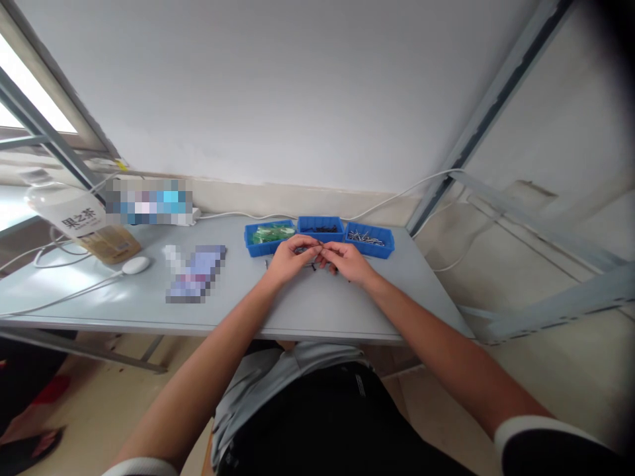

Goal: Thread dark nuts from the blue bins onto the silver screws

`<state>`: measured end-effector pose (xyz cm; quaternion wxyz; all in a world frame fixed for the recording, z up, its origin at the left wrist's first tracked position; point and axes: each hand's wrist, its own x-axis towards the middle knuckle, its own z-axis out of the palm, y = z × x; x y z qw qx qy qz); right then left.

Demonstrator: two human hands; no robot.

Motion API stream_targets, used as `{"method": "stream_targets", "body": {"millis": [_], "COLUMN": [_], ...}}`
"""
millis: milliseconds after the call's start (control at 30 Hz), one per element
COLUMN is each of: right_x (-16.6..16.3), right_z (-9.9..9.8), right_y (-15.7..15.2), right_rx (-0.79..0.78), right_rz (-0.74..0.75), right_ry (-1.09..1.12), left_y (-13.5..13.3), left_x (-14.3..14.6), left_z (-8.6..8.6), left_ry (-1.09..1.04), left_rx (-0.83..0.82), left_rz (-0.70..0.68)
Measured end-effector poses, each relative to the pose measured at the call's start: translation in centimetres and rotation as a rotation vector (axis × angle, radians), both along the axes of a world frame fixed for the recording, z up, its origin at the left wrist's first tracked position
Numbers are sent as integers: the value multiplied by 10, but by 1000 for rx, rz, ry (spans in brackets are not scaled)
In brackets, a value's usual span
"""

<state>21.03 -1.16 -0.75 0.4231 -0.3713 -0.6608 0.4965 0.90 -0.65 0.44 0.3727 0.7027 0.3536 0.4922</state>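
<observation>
My left hand (292,259) and my right hand (346,259) meet fingertip to fingertip above the grey table, just in front of three blue bins. Both are closed in a pinch, and whatever lies between the fingers is too small to make out. Some small dark and metallic pieces (313,267) show on the table under and around the fingers. In the left bin (261,250) lie green pieces (270,233). Dark small parts (320,229) fill the bottom of the middle bin (320,221). Silvery screw-like parts (364,238) lie in the right bin (380,250).
On the left stand a tea bottle (84,221) and a white round charger (135,266) with its cable. A blurred phone-like object (198,271) lies near the left forearm. Metal frame posts (486,106) rise at the right. Another person's foot (42,446) shows at lower left.
</observation>
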Motion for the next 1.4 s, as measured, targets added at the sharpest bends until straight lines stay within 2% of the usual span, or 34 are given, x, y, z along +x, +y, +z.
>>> {"method": "stream_targets", "body": {"millis": [233, 400, 500, 567, 633, 733, 833, 900, 1133, 1233, 1400], "right_x": [-4, -4, 1, 4, 7, 7, 4, 2, 2, 3, 3], "right_z": [2, 2, 1, 0, -3, -8, -15, -17, -12, -12, -13], "right_y": [3, 28, 38, 36, 30, 25, 27, 30, 26, 24, 24], "right_rx": [-21, -32, -30, 111, 333, 637, 765, 762, 714, 672, 515], "right_rz": [-9, -165, -263, -266, -266, -126, 35, 33, -135, -185, -276], "right_ry": [61, 182, 67, -112, -292, -531, -659, -724, -821, -692, -411], "left_y": [4, 6, 6, 5, 4, 2, 1, 0, -1, -1, -1], "left_x": [-1, -2, -2, -3, -3, -3, -2, -2, -2, -2, -1], "left_z": [-7, -8, -7, -7, -7, -5, -5, -4, -4, -3, -4], "left_ry": [-2, 44, 53, 64, 80, 108, 142, 159, 173, 191, 216], "left_rx": [-106, -119, -108, -94, -73, -29, 2, 6, 18, 35, 42], "left_rz": [57, 136, 153, 163, 180, 206, 219, 224, 233, 246, 221]}}
